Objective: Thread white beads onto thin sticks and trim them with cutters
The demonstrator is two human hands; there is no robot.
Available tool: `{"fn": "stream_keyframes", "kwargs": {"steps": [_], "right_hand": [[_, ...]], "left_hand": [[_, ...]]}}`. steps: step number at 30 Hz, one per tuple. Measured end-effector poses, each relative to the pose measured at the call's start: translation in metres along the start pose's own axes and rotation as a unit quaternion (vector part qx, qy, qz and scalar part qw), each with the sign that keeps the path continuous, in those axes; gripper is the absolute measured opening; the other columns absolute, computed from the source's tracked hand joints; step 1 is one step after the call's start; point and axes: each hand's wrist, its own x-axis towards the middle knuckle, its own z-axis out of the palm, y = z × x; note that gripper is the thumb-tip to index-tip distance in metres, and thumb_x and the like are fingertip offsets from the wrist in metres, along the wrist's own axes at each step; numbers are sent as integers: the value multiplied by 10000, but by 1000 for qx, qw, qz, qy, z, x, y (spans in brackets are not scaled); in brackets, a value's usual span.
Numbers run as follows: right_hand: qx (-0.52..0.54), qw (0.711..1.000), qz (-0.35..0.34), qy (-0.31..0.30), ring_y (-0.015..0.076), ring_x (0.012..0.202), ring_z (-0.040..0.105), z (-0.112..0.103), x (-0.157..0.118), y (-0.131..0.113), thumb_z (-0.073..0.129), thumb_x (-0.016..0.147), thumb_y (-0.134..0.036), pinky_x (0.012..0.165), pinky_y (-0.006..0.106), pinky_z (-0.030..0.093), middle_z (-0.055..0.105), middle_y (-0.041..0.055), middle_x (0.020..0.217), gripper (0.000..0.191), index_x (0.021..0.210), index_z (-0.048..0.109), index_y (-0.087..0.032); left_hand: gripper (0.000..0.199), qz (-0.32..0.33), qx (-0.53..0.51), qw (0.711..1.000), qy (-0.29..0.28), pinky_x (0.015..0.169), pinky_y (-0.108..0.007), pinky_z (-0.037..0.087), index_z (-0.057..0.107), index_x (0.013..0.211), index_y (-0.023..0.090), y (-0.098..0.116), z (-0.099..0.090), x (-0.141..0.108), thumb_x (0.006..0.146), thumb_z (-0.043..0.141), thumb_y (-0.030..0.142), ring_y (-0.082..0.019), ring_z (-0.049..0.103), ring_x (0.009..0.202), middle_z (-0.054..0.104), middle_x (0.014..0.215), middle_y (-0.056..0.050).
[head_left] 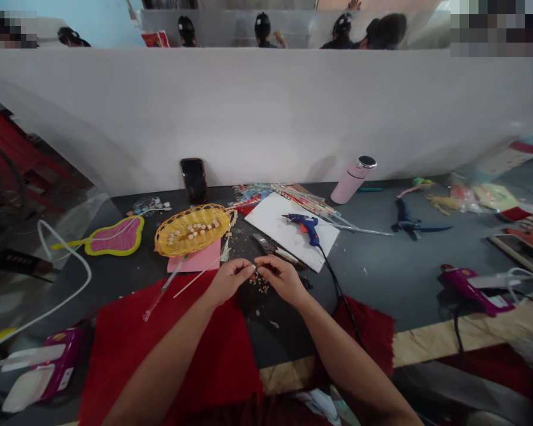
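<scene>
My left hand [231,279] and my right hand [281,277] meet at the fingertips above the dark table. Both are closed in a pinch around something small and pale, too small to name. Small beige pieces [262,287] lie scattered on the table just under my fingers. To the left, a yellow woven basket [164,228] holds several pale little pieces and rests partly over pink paper [204,259]. A blue glue gun [308,226] lies on a white board [270,214] to the right. Behind my hands are pliers [263,242].
Red cloth [169,343] covers the front left. A phone [194,180] and a pink bottle [352,182] stand by the white partition [266,112]. The glue gun's cord [336,282] runs near my right forearm. Purple power strips [482,290] and cutters [411,223] lie rightward.
</scene>
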Motion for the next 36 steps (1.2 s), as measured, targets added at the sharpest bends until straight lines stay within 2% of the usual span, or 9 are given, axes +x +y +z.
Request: {"fn": "stream_keyframes", "kwargs": {"steps": [9,16,22,31,36], "right_hand": [[-17,999,-49,2,174,811,617,2,0,3,531,877,-286,745,318,496,671,58,868,181,956,682,-225],[-25,999,-43,6,171,788,614,2,0,1,533,878,-277,724,310,490,668,52,847,166,941,677,-223],[-24,999,-42,16,170,770,611,3,0,-1,536,874,-275,702,302,487,664,53,831,162,927,676,-213],[-21,999,-40,19,170,760,604,2,0,-4,530,878,-273,701,303,486,657,50,807,162,919,674,-210],[-20,999,-40,25,173,747,605,3,0,-4,532,874,-277,684,306,490,655,52,794,160,913,673,-212]], "left_hand": [[291,-46,15,998,-33,543,-216,355,615,763,143,6,-2,-2,803,536,420,-104,482,575,617,689,2],[252,-44,6,998,-53,664,-249,414,642,849,137,12,-6,-3,789,565,369,-146,572,706,655,751,-26],[217,-45,-29,998,-31,695,-258,437,616,846,137,13,-5,-4,764,603,338,-157,614,741,663,781,-37],[209,-39,25,999,-10,665,-247,423,629,821,132,19,-4,-6,770,583,329,-157,591,736,672,791,-47],[222,-40,48,998,-5,593,-228,393,647,785,139,20,-4,-6,784,556,342,-133,554,650,653,730,-24]]}}
